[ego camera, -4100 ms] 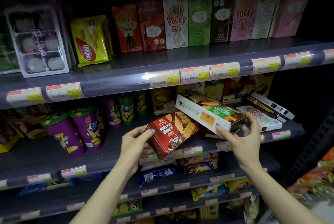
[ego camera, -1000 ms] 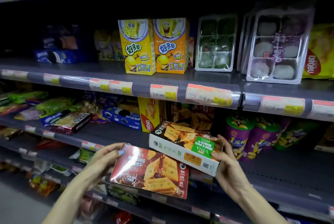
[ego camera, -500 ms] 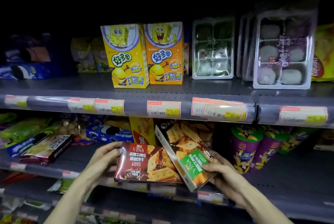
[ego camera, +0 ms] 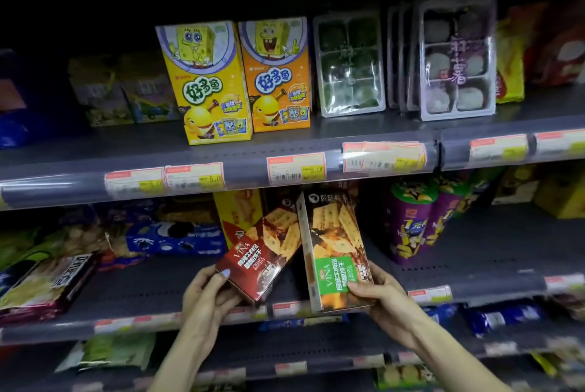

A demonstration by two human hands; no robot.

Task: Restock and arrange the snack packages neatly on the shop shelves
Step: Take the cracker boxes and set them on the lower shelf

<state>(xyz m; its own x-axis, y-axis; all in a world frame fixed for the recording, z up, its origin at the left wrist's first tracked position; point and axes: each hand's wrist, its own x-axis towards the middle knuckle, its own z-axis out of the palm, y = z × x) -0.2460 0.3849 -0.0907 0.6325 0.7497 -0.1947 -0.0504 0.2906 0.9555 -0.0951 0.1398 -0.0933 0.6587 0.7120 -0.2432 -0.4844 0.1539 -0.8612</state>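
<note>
My left hand (ego camera: 205,293) grips the lower end of a red VINA cracker box (ego camera: 264,254), which tilts up to the right over the middle shelf (ego camera: 142,290). My right hand (ego camera: 376,293) holds the bottom of a green-label VINA cracker box (ego camera: 335,252), standing nearly upright at the shelf's front edge. The two boxes sit side by side, almost touching, in front of a yellow biscuit pack (ego camera: 237,211).
Purple snack cups (ego camera: 411,227) stand right of the boxes, blue Oreo packs (ego camera: 177,238) and a flat pack (ego camera: 47,284) to the left. The upper shelf carries two SpongeBob boxes (ego camera: 240,78) and mochi trays (ego camera: 456,59). Price tags line the shelf rails (ego camera: 294,168).
Both boxes have been raised and pushed toward the middle shelf. The green-label box has turned upright and the red box has tilted up from lying flat.
</note>
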